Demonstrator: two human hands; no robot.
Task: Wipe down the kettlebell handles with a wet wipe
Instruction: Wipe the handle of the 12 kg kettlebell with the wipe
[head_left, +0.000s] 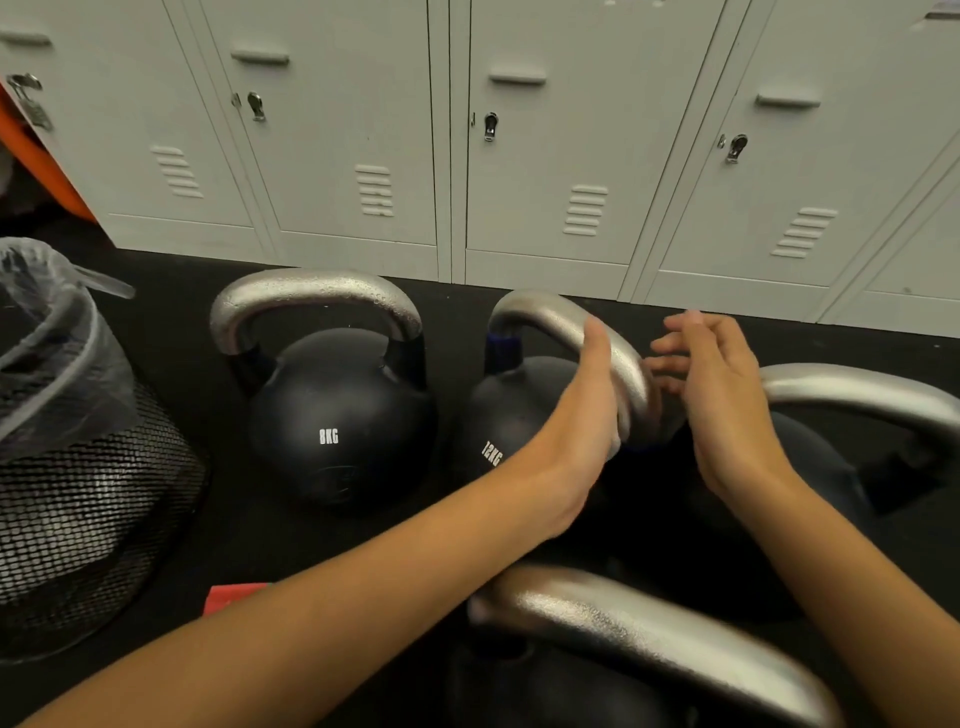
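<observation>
grey lockers (545, 156) along back wall; mesh bin (88, 493) (plastic-lined) at left; red packet (234, 597) on black floor (171, 322)

bin (78, 467) left | 8KG kettlebell (337, 426) beside | 12KG kettlebell (511, 410) right | lockers (571, 130) behind

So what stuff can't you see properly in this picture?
- Wet wipe: none visible in the head view; the left hand, against the 12KG kettlebell's handle, may hide it.
- Right hand: fingertips blurred.
- Near kettlebell: blurred, cut by the bottom edge, weight mark hidden.
- Right kettlebell: weight mark behind the right arm.
- Bin: cut by the left edge, contents unclear through the liner.
- Red item: mostly behind the left arm.
</observation>
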